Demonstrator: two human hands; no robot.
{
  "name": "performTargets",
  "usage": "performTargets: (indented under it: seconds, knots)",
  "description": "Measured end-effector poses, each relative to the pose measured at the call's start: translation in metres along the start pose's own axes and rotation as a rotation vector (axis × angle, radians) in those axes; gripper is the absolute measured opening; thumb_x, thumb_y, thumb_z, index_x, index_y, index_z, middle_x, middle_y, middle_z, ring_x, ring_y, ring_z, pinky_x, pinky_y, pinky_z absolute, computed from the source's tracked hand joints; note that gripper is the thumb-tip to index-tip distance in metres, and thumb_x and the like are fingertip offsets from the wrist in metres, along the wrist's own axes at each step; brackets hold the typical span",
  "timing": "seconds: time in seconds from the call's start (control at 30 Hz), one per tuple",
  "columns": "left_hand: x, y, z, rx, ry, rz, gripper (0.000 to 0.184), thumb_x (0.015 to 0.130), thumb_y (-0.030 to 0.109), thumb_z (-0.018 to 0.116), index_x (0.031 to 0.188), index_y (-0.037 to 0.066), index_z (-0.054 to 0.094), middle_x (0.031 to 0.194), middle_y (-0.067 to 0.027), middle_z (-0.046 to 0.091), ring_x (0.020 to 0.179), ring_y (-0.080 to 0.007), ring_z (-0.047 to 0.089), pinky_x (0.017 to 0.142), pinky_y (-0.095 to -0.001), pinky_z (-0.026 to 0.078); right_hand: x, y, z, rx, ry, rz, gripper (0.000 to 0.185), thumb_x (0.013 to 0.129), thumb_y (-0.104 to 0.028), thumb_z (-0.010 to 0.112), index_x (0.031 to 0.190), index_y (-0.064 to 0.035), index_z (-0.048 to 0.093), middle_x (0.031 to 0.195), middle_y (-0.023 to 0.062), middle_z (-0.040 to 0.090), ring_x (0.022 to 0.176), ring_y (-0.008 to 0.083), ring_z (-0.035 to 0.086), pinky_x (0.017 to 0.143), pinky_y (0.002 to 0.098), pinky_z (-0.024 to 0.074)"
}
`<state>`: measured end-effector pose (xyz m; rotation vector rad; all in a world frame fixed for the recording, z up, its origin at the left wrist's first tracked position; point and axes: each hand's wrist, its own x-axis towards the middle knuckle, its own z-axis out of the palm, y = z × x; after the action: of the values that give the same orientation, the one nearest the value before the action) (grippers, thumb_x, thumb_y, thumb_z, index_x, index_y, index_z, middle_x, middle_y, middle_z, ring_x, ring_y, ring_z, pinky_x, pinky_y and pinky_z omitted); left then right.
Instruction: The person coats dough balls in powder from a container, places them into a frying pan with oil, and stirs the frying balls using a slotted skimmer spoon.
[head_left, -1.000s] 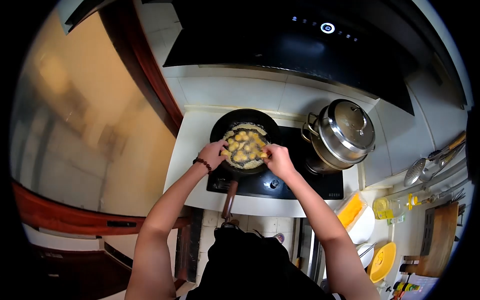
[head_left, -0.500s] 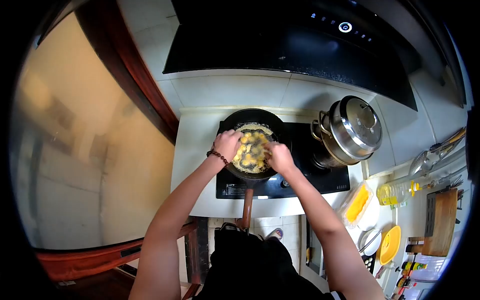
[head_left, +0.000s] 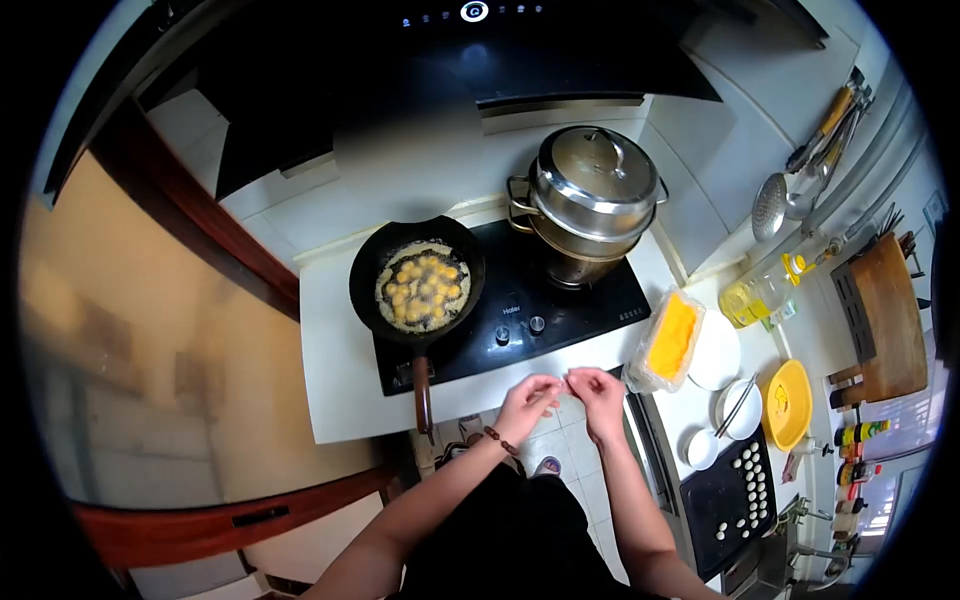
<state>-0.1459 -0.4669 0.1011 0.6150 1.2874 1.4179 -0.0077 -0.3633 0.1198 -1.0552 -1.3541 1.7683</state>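
A dark frying pan (head_left: 362,290) with a brown handle sits on the left burner of the black stove (head_left: 590,318), holding several golden round pieces (head_left: 425,290) in bubbling oil. My left hand (head_left: 530,402), with a beaded bracelet at the wrist, is right of the pan handle, over the counter's front edge, its fingers bent together. Close beside it, my right hand (head_left: 599,398) has its fingertips pinched. The fingertips of both hands nearly meet. Whatever lies between the fingers, if anything, is too small to make out.
A steel steamer pot (head_left: 595,185) stands on the right burner. Along the right counter are a wrapped orange block (head_left: 672,340), an oil bottle (head_left: 750,298), white bowls (head_left: 738,408), a yellow basin (head_left: 788,405) and a black tray (head_left: 705,500) with several small white balls.
Both hands have left the pan, moved right and toward my body, and come together. The view has swung right, bringing the black tray into sight.
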Motion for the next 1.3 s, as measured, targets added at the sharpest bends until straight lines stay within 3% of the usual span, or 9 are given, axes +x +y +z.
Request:
performTargets:
  seconds: [0.3,0.53,0.6,0.67,0.8,0.9,1.0,1.07,1.3]
  knots:
    - [-0.011,-0.098,0.103,-0.749,0.228,-0.536,0.061,0.106,0.055,0.052,0.143,0.007,0.052,0.14,-0.0149,0.059,0.124,-0.0226,0.058,0.102,-0.041,0.046,-0.073,0.118,-0.073,-0.479,0.014,-0.208,0.042,0.108,-0.032,0.054,0.128,0.0034,0.065,0.119,0.019,0.072,0.109,0.0286,0.07,0.095,0.0378,0.0548]
    - [-0.042,-0.163,0.087,0.854,-0.018,0.251,0.084,0.106,0.068,0.028,0.163,0.006,0.027,0.166,-0.016,0.033,0.155,-0.0289,0.028,0.124,-0.0404,0.024,-0.082,0.067,-0.055,0.428,0.069,0.289,0.074,0.111,-0.054,0.033,0.163,-0.0027,0.023,0.167,0.0181,0.031,0.156,0.0298,0.026,0.126,0.0396,0.0245]
    - [-0.021,-0.15,0.084,-0.409,0.287,-0.75,0.081,0.108,0.064,0.021,0.164,0.006,0.024,0.167,-0.0165,0.03,0.155,-0.0317,0.027,0.126,-0.0438,0.021,-0.086,0.115,-0.067,0.387,0.024,0.044,0.077,0.11,-0.057,0.03,0.163,-0.001,0.024,0.17,0.0163,0.023,0.158,0.0299,0.021,0.129,0.0406,0.0119]
    - [-0.03,-0.109,0.096,-0.391,0.096,-0.638,0.08,0.108,0.065,0.024,0.162,0.006,0.029,0.167,-0.0161,0.031,0.155,-0.0318,0.026,0.124,-0.0486,0.024,-0.094,0.175,-0.077,-0.462,-0.197,-0.078,0.078,0.11,-0.057,0.03,0.163,-0.0008,0.02,0.17,0.019,0.019,0.157,0.0314,0.024,0.128,0.04,0.015]
    - [-0.043,-0.164,0.081,0.837,-0.105,0.092,0.077,0.108,0.063,0.025,0.15,0.002,0.047,0.144,-0.0197,0.059,0.133,-0.0306,0.056,0.111,-0.0364,0.042,-0.111,0.087,-0.047,0.887,0.143,0.621,0.078,0.11,-0.056,0.031,0.163,-0.0002,0.021,0.166,0.0222,0.031,0.155,0.032,0.027,0.127,0.0397,0.0172]
    - [-0.046,-0.198,0.054,0.132,0.177,-0.932,0.09,0.099,0.08,0.025,0.154,0.011,0.045,0.132,-0.0132,0.066,0.121,-0.0301,0.062,0.109,-0.0441,0.044,-0.132,0.097,-0.048,0.137,0.131,0.08,0.084,0.106,-0.063,0.034,0.161,0.0003,0.027,0.16,0.0203,0.042,0.147,0.0317,0.041,0.121,0.045,0.0299]
    - [-0.069,-0.12,0.101,-0.437,0.167,-0.63,0.089,0.099,0.08,0.028,0.155,0.014,0.045,0.132,-0.0098,0.065,0.119,-0.0248,0.062,0.106,-0.0351,0.046,-0.154,0.165,-0.053,-0.713,0.029,-0.455,0.072,0.109,-0.056,0.03,0.16,-0.0044,0.033,0.158,0.0176,0.046,0.144,0.0332,0.044,0.118,0.0486,0.0337]
    - [-0.075,-0.134,0.102,0.008,-0.121,-0.298,0.084,0.102,0.075,0.031,0.157,0.012,0.04,0.142,-0.0124,0.057,0.128,-0.0275,0.055,0.11,-0.0385,0.043,-0.153,0.13,-0.065,0.415,0.324,0.916,0.063,0.111,-0.05,0.033,0.152,-0.0053,0.047,0.154,0.017,0.049,0.141,0.0313,0.046,0.116,0.0477,0.036]
    - [-0.08,-0.108,0.167,-0.122,-0.11,-0.737,0.103,0.093,0.087,0.024,0.159,0.009,0.036,0.154,-0.0222,0.044,0.141,-0.0334,0.043,0.116,-0.0509,0.035,-0.219,0.091,-0.117,0.217,0.142,0.034,0.068,0.11,-0.055,0.037,0.151,-0.0014,0.045,0.151,0.0129,0.053,0.132,0.0249,0.055,0.111,0.041,0.042]
